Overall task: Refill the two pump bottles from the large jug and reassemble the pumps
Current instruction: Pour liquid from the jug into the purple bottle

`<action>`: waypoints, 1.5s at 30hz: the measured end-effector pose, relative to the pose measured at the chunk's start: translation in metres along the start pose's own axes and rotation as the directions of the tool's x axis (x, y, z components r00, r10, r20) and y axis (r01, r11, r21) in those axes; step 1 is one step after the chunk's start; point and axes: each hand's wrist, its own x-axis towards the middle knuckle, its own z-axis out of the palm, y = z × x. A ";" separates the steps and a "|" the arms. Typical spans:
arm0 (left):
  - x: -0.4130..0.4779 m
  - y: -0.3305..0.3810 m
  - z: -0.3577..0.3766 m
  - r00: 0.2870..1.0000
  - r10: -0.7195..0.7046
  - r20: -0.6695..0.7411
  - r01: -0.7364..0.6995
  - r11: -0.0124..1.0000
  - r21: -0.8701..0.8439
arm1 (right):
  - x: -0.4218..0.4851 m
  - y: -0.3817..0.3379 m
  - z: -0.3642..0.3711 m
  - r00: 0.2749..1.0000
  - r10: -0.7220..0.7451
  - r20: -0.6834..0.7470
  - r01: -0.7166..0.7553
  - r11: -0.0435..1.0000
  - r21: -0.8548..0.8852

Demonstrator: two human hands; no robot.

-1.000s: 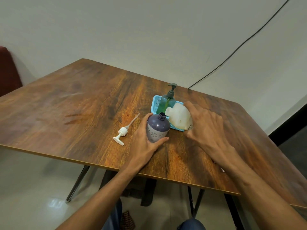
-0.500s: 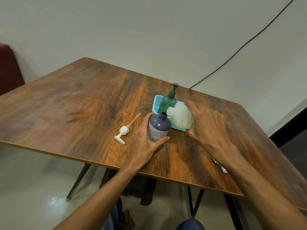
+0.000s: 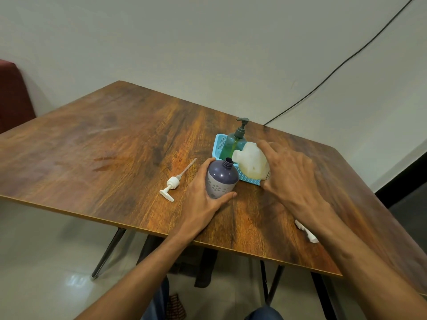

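Note:
A purple bottle (image 3: pixel 221 179) with white flower prints stands upright on the wooden table (image 3: pixel 115 146), its neck open. My left hand (image 3: pixel 203 199) grips its body from the left. My right hand (image 3: pixel 288 174) holds the white jug (image 3: pixel 250 161), tipped over with its spout just above the purple bottle's mouth. The bottle's white pump (image 3: pixel 172 184) lies on the table to the left, its tube pointing away. A green pump bottle (image 3: pixel 233 142) with a dark pump on stands in a blue tray (image 3: pixel 218 144) behind.
A small white object (image 3: pixel 307 232) lies on the table under my right forearm, partly hidden. A black cable (image 3: pixel 335 70) runs down the wall to the table's far edge. A dark red seat (image 3: pixel 13 95) sits at the far left. The table's near edge is close to my arms.
The jug has tipped a little further and its spout has come closer over the purple bottle's open neck. My left hand keeps its grip on the bottle.

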 end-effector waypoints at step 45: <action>0.002 -0.005 0.000 1.000 -0.004 0.025 0.004 1.000 0.009 | 0.001 -0.001 -0.004 1.000 0.006 0.021 -0.007 1.000 0.025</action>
